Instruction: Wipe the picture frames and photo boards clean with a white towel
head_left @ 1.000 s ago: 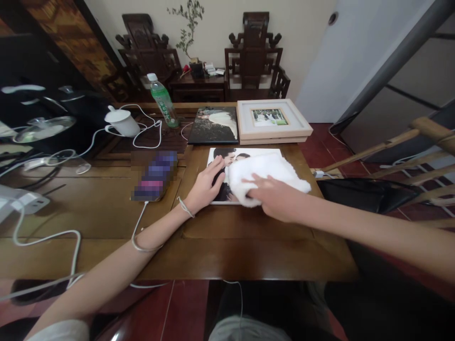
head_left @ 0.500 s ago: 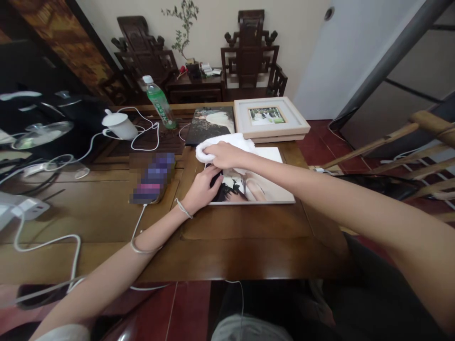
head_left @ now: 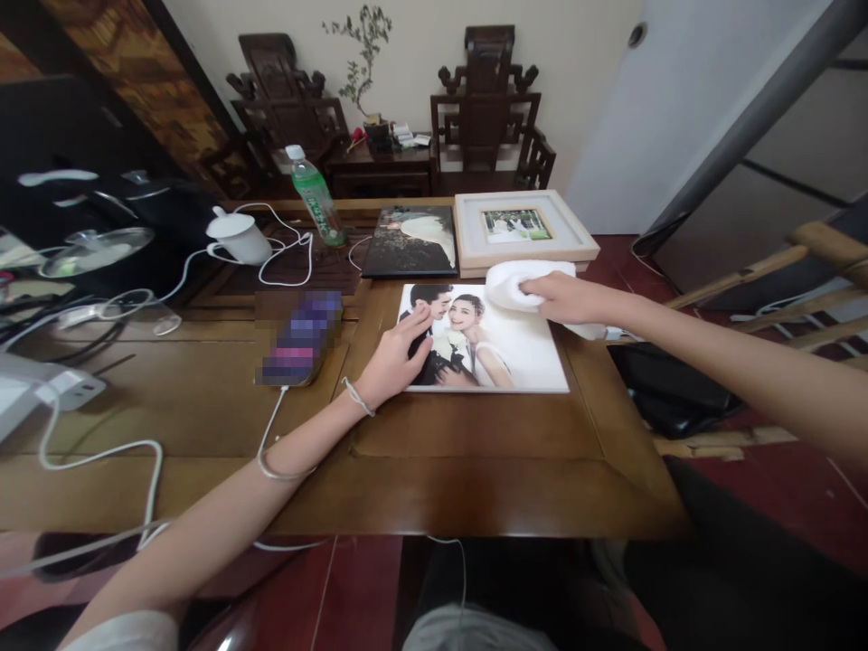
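The right hand [head_left: 568, 298] is closed on a bunched white cloth [head_left: 507, 285], with the fingers gripping its near side. The cloth is over the far right corner of a photo panel [head_left: 535, 353], and a part of it hangs past the right edge. This panel lies flat, picture up, on the wooden table [head_left: 475, 502]. The left hand [head_left: 397, 357] is open, its fingers laid on the panel's left side, so it seems to steady it. In my judgement the wiping is under way and not finished: most of the picture is uncovered, but I cannot tell which parts are already clean. Just behind the panel lie a dark photo panel [head_left: 386, 253] and a pale framed picture [head_left: 573, 233], side by side; no hand is on them, and their cleanness cannot be judged. Farther left stands a green bottle [head_left: 317, 206].
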{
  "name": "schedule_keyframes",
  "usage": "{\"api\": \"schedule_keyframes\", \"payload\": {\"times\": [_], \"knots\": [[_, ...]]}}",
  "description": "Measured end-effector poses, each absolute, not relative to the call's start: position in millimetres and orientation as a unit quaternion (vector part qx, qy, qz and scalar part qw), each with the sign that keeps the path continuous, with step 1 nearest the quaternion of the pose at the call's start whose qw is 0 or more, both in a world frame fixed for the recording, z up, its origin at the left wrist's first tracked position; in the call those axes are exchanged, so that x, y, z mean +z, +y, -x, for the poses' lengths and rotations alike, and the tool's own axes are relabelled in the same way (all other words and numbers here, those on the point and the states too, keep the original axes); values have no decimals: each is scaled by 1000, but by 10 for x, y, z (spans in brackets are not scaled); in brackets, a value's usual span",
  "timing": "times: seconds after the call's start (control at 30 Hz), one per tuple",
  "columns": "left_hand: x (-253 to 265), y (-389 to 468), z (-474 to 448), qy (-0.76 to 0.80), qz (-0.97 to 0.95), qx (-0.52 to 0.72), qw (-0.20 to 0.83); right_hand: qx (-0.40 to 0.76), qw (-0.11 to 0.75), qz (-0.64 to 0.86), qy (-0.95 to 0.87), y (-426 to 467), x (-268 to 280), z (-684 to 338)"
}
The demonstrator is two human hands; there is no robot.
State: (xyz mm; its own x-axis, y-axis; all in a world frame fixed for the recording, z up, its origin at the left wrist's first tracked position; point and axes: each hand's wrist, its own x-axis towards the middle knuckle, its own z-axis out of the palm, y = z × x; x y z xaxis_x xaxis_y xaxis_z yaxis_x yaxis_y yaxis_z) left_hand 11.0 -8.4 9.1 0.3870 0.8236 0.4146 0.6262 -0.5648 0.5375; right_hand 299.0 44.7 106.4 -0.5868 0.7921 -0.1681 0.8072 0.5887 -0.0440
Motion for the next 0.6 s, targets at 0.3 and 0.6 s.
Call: {"api": "schedule_keyframes", "payload": {"times": [0.3,0.6], "knots": [[98,-86,-101,444,-816,337,151,-61,73,-458,884,-609,886,-3051],[115,-90,-112,445,-820,331,141,-123,103,-426,890,-889,1118,-2889]]}}
